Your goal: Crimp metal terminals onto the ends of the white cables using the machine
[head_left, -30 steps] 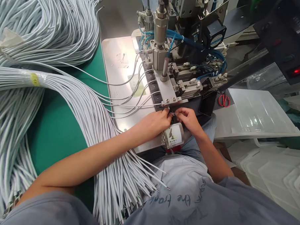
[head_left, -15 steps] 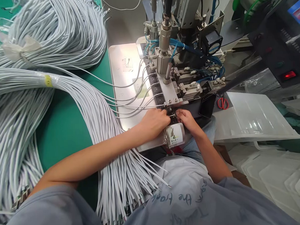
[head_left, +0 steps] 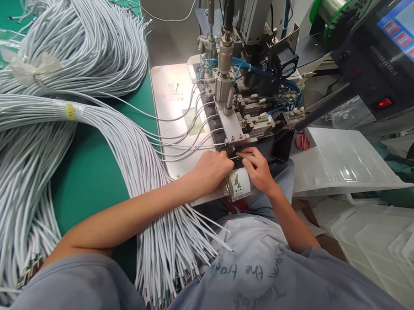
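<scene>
My left hand (head_left: 214, 168) is closed at the near end of the machine's black fixture rail (head_left: 221, 136). A short white cable end (head_left: 235, 158) pokes out from its fingertips; the rest of that cable is hidden by the hand. From the other side comes my right hand (head_left: 258, 168). Its fingers are stretched toward the rail, with the thumb apart from the index finger and close to the cable end. Several white cables (head_left: 179, 155) run from the left into the rail, side by side. Above the hands stands the soldering machine's metal cylinder (head_left: 223, 88) on its bracket.
A large cable bundle (head_left: 116, 127) with yellow tape hangs under my left forearm. Another coiled bundle (head_left: 95, 45) lies on the green mat (head_left: 94, 164). Red scissors (head_left: 303, 142), a dark phone (head_left: 282, 145), a solder spool (head_left: 338, 7) and a control screen (head_left: 402, 32) are to the right.
My right hand has loosened from a pinch at the cable end to stretched fingers, its fingertips shifted left over the rail. My left hand stays nearly in place. The view has turned slightly right.
</scene>
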